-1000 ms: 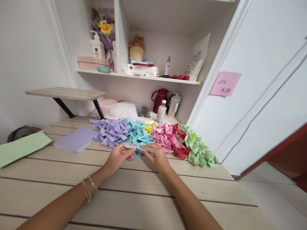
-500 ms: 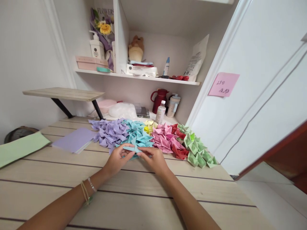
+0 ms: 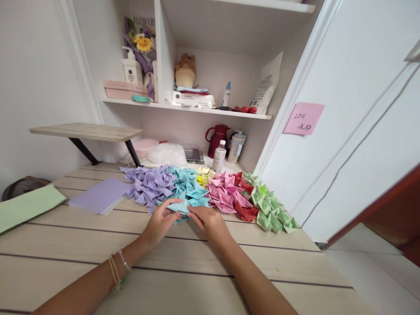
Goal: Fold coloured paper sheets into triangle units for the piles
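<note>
Between my two hands is a light blue folded paper boat [image 3: 180, 207], held just in front of the pile of blue paper boats [image 3: 188, 186]. My left hand [image 3: 161, 221] pinches its left end, thumb below and fingers behind. At its right end the fingertips of my right hand [image 3: 210, 223] are pressed together on the paper. Purple paper boats [image 3: 151, 186] lie to the left of the blue ones. Pink paper boats [image 3: 223, 192], red ones [image 3: 246, 212] and green ones [image 3: 271, 210] spread to the right.
Purple paper sheets [image 3: 100, 194] and a green sheet [image 3: 29, 208] lie at the left of the slatted table [image 3: 157, 280]. Behind the boats stand a bottle [image 3: 219, 156], a red jug [image 3: 217, 139] and a tumbler [image 3: 236, 146]. A small raised shelf [image 3: 87, 131] stands back left.
The blue paper boat has turned from a narrow edge-on view to show a broader face. My right fingers have shifted slightly along it. The camera view has tilted a little.
</note>
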A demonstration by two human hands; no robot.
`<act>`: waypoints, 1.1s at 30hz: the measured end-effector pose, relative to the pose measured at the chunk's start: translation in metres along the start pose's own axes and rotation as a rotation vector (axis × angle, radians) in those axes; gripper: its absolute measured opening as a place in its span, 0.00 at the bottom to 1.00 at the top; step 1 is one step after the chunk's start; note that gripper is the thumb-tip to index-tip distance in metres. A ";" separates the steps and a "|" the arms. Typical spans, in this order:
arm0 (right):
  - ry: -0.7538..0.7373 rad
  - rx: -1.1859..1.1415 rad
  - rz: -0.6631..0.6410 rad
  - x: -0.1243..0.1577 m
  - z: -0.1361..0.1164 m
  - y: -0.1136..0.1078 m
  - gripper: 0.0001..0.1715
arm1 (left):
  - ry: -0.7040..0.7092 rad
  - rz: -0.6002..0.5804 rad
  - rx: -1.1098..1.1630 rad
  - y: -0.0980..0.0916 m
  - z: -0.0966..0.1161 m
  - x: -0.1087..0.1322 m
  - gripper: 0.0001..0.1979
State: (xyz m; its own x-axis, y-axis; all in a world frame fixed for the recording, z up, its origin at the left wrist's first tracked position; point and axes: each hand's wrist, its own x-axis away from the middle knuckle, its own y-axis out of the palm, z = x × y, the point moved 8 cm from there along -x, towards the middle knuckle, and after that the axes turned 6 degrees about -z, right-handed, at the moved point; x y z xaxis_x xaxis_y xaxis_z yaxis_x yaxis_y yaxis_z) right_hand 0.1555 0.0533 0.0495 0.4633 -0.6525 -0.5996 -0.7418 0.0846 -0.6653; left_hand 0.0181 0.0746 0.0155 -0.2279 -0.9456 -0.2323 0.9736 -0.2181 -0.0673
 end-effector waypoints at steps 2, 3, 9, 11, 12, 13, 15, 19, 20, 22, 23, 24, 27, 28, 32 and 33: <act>-0.012 0.150 0.003 0.001 -0.004 0.003 0.17 | 0.048 0.054 -0.008 -0.002 -0.001 0.000 0.20; -0.005 0.220 0.006 0.001 -0.006 0.004 0.18 | 0.077 0.091 -0.032 -0.003 -0.001 0.001 0.21; 0.194 0.129 0.086 0.003 -0.005 0.002 0.21 | 0.233 0.184 -0.434 0.000 0.022 0.010 0.07; 0.278 -0.131 0.131 0.004 0.002 0.001 0.18 | 0.278 0.178 -0.491 0.001 0.028 0.012 0.07; 0.311 -0.287 0.146 0.004 0.007 0.003 0.16 | 0.283 0.165 -0.477 0.000 0.028 0.011 0.08; 0.337 -0.446 0.156 0.003 0.011 0.005 0.15 | 0.270 0.141 -0.436 0.000 0.026 0.010 0.09; 0.376 -0.732 0.160 0.002 0.019 0.010 0.14 | 0.212 0.089 -0.303 -0.002 0.018 0.006 0.12; 0.404 -0.987 0.111 -0.001 0.028 0.012 0.17 | 0.154 0.063 -0.119 -0.009 0.014 0.000 0.11; 0.397 -0.982 0.080 -0.002 0.029 0.011 0.18 | 0.168 0.065 -0.123 -0.010 0.017 -0.001 0.10; 0.368 -0.913 0.015 -0.003 0.028 0.008 0.16 | 0.221 0.057 -0.164 -0.011 0.026 -0.002 0.06; 0.351 -0.861 -0.007 -0.004 0.027 0.005 0.15 | 0.247 0.048 -0.186 -0.011 0.029 -0.002 0.06; 0.336 -0.810 -0.016 -0.005 0.026 0.003 0.14 | 0.264 0.040 -0.201 -0.010 0.031 -0.002 0.06; 0.321 -0.762 -0.007 -0.006 0.023 0.001 0.14 | 0.237 0.050 -0.172 -0.010 0.029 -0.001 0.06; 0.329 -0.795 0.005 -0.006 0.024 0.003 0.13 | 0.208 0.068 -0.137 -0.010 0.027 -0.001 0.06; 0.373 -0.948 0.076 -0.003 0.028 0.011 0.16 | 0.083 0.111 0.039 -0.010 0.013 0.000 0.12; 0.379 -0.951 0.082 -0.003 0.029 0.013 0.15 | 0.069 0.112 0.054 -0.010 0.011 -0.001 0.13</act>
State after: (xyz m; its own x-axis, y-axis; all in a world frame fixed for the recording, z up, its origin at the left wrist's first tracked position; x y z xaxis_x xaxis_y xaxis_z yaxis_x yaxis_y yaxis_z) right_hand 0.1587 0.0779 0.0297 0.3325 -0.8806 -0.3377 -0.9181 -0.3842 0.0978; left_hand 0.0088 0.0747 0.0269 -0.1159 -0.9464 -0.3015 0.9919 -0.1263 0.0151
